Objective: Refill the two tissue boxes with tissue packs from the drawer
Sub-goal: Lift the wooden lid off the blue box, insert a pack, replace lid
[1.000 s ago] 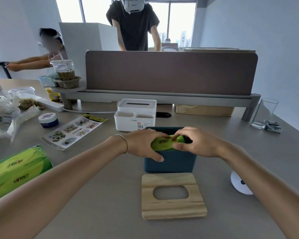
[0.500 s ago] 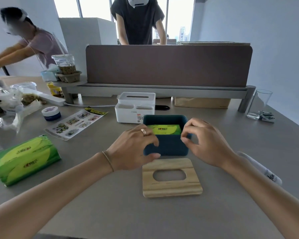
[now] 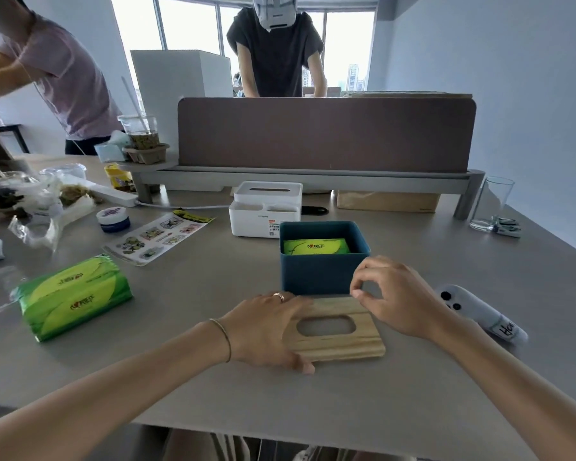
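The left hand (image 3: 266, 331) lies flat on the wooden lid (image 3: 338, 341) just before the blue box (image 3: 323, 272), gripping nothing; the right hand (image 3: 396, 297) hovers with a narrow, empty pinch. The green pack (image 3: 315, 246) could jam the lid if it sits proud.

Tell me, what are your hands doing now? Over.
Left hand flat on wooden lid. Right hand open at its far corner. Green pack inside blue box. Nothing blocking.

Little can be read. A white tag on the pale controller (image 3: 479, 311) at the table's right edge bears handwriting starting "Ho" (the rest curls away). Logos on both green tissue packs (image 3: 75, 294) are too blurred.
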Tool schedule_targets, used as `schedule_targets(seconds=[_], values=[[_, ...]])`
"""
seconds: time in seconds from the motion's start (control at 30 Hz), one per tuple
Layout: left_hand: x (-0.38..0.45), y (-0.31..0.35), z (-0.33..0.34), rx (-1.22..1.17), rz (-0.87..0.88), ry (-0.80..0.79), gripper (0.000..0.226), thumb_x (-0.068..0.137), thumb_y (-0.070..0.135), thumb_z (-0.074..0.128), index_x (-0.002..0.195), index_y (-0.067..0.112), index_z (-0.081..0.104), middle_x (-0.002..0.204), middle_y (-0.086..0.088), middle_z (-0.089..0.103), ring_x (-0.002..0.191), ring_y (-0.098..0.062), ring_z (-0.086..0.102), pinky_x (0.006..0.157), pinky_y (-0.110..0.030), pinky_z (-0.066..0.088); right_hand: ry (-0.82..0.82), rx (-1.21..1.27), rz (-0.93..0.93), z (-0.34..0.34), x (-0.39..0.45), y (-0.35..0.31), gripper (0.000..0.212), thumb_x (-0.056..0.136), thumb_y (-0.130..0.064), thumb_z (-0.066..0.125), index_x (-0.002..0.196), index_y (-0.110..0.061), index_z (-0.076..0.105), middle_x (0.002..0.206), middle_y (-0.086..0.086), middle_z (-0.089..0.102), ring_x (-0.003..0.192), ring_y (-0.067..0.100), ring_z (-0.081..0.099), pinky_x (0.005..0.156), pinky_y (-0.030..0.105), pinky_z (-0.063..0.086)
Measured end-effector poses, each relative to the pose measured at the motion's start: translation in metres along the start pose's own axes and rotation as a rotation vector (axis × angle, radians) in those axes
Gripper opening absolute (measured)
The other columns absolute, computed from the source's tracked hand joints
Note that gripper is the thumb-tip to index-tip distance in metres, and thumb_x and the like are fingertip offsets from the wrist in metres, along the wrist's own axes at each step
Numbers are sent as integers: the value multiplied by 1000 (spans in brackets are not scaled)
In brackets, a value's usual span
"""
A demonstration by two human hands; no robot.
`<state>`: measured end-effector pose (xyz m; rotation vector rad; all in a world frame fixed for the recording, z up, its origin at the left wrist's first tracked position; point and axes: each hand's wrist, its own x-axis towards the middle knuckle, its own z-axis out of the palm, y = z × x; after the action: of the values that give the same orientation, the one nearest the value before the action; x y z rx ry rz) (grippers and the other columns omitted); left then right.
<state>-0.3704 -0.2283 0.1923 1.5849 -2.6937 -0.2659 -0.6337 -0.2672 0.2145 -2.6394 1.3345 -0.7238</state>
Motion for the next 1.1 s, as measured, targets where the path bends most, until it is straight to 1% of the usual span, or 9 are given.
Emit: schedule_targets(seconds=[0.1, 0.23, 0.37, 0.47, 0.57, 0.67, 0.8, 0.9, 1.1], values=[[-1, 1, -4, -24, 14, 66, 108, 62, 82, 70, 151, 34, 30, 146, 8, 41, 128, -14, 48, 106, -33, 45, -25, 17, -10, 0, -1, 0, 3, 91, -35, 65, 91, -35, 68, 100, -20, 63, 101, 1, 56, 89, 30, 49], [-3, 3, -18, 38, 89, 198, 102, 61, 81, 70, 145, 36, 33, 141, 12, 37, 118, -9, 49, 91, -28, 47, -50, 22, -8, -1, 3, 1, 32, 91, -53, 63, 119, -36, 65, 122, -22, 61, 114, -2, 53, 97, 27, 46], [-5, 4, -43, 65, 133, 303, 97, 59, 78, 74, 139, 38, 37, 135, 18, 41, 108, -3, 48, 76, -26, 39, -16, 57, -24, -9, 11, -1, 45, 89, -61, 61, 125, -35, 63, 124, -22, 61, 113, -1, 55, 96, 29, 49], [-1, 0, -64, 30, 120, 358, 95, 58, 76, 77, 137, 41, 37, 134, 21, 42, 101, -2, 47, 79, -26, 41, 10, 96, -25, -24, 22, -2, 66, 81, -72, 58, 134, -32, 61, 133, -20, 56, 119, -2, 52, 101, 26, 44], [8, -8, -85, -52, 85, 396, 95, 57, 72, 80, 136, 41, 39, 133, 20, 47, 105, -2, 47, 87, -26, 41, -116, 72, -21, -39, 37, 0, 99, 68, -84, 62, 152, -33, 43, 153, -18, 37, 135, 0, 39, 110, 21, 33], [24, -16, -101, -112, 50, 386, 94, 57, 71, 82, 135, 43, 38, 134, 17, 49, 109, -9, 50, 87, -29, 41, -227, 38, -10, -49, 53, 4, 113, 63, -73, 78, 158, -37, 27, 163, -15, 19, 146, 4, 25, 112, 19, 22], [45, -27, -108, -131, 42, 352, 89, 61, 66, 84, 133, 42, 39, 122, 17, 47, 95, -3, 46, 74, -21, 36, -275, 33, 3, -57, 74, 10, 111, 67, -55, 87, 158, -37, 25, 159, -18, 23, 140, 1, 27, 104, 15, 21], [58, -37, -108, -155, 39, 335, 85, 63, 63, 85, 132, 40, 41, 115, 16, 48, 88, 3, 45, 70, -16, 33, -324, 26, 6, -56, 87, 19, 115, 65, -50, 90, 158, -39, 23, 155, -20, 28, 137, -2, 30, 106, 17, 25], [82, -58, -101, -225, 8, 240, 91, 60, 71, 80, 137, 42, 40, 129, 14, 53, 102, -5, 53, 90, -31, 48, -387, 58, 63, -49, 110, 37, 117, 61, -53, 89, 155, -49, 21, 152, -17, 41, 137, 8, 40, 112, 31, 37]])
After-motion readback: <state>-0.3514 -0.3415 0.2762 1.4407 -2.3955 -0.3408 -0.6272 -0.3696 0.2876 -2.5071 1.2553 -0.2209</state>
